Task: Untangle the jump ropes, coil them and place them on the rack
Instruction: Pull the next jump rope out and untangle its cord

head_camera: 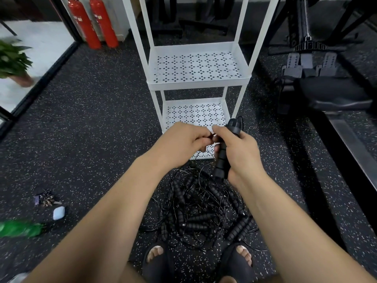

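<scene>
We wear a pair of black slide sandals, a left sandal and a right sandal. Each has one broad, smooth band across the foot and an open front where our toes show, with short nails. Our left forearm and right forearm are bare from the lower edge of the view to the wrists. Our left hand and right hand are bare too. A pale, short thumbnail shows on the right hand.
</scene>
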A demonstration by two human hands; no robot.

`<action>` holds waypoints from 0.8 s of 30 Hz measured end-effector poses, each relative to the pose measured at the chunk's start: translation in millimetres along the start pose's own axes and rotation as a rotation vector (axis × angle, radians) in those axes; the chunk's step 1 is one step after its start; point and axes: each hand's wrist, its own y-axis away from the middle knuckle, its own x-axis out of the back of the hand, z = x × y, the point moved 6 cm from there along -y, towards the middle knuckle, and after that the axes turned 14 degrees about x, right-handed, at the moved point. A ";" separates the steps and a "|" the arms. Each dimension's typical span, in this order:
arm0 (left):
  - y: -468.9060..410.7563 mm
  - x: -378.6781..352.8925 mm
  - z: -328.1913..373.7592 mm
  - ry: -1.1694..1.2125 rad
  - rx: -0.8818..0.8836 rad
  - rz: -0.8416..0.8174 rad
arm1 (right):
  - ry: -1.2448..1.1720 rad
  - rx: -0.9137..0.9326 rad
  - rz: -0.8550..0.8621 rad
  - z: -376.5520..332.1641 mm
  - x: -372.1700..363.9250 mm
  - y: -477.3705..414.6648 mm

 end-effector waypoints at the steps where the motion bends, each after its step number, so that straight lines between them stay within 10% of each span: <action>1: 0.2 -3.3 0.0 0.006 0.000 -0.013 | 0.001 0.008 0.001 -2.3 0.0 -0.9; 24: -0.8 -129.6 -174.3 -0.027 0.502 -0.238 | -0.161 0.115 0.017 -52.7 17.9 0.1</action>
